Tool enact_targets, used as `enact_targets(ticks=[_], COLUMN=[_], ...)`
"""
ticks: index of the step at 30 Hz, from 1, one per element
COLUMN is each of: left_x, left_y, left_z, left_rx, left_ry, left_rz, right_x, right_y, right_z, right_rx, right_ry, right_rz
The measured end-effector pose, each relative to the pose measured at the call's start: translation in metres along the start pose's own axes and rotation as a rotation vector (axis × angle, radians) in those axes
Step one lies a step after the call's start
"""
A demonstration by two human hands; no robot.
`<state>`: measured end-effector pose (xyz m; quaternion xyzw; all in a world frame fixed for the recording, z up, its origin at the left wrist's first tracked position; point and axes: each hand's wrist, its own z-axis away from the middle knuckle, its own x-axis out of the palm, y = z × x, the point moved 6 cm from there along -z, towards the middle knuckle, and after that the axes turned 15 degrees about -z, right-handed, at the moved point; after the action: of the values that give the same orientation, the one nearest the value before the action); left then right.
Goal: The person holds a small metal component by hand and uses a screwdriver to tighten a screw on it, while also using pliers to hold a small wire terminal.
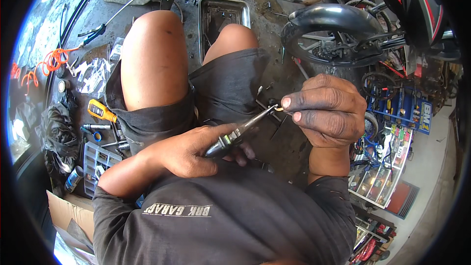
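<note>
My left hand (189, 152) is wrapped round the dark handles of a pair of long-nose pliers (250, 123), which point up and to the right. The tips of the jaws meet a small brass-coloured piece (278, 109), too small to name. That piece is pinched between the thumb and fingers of my right hand (331, 110), whose fingertips are dark with grime. Both hands are raised in front of my torso, and my bare knees and dark shorts (230, 76) lie beyond them. Part of the pliers' handles is hidden by my left hand.
A metal tray (200, 19) with small parts lies past my knees. At the upper right stands a motorcycle wheel (338, 34). To my left are a yellow bottle (101, 111), sockets, a blue-grey parts organizer (96, 159) and an orange coiled hose (54, 61). A glass display case (387, 167) stands right.
</note>
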<state>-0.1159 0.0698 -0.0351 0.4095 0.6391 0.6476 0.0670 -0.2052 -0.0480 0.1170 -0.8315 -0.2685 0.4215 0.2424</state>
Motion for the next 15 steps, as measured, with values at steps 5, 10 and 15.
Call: enact_targets(ticks=[5, 10, 15], left_x=[0.0005, 0.0025, 0.0038], left_y=[-0.0009, -0.0003, -0.0013], left_z=[0.0009, 0.001, 0.0015], left_rx=[-0.009, -0.005, -0.016], left_ry=[-0.001, -0.04, -0.051], left_rz=[0.041, 0.027, 0.065], right_x=[-0.0021, -0.0025, -0.0029], right_y=[-0.0013, -0.0009, -0.0007], right_z=[-0.0007, 0.0007, -0.0004], right_rx=[-0.027, -0.02, -0.026], right_ry=[-0.001, 0.015, -0.007], right_rz=[-0.08, -0.087, -0.091])
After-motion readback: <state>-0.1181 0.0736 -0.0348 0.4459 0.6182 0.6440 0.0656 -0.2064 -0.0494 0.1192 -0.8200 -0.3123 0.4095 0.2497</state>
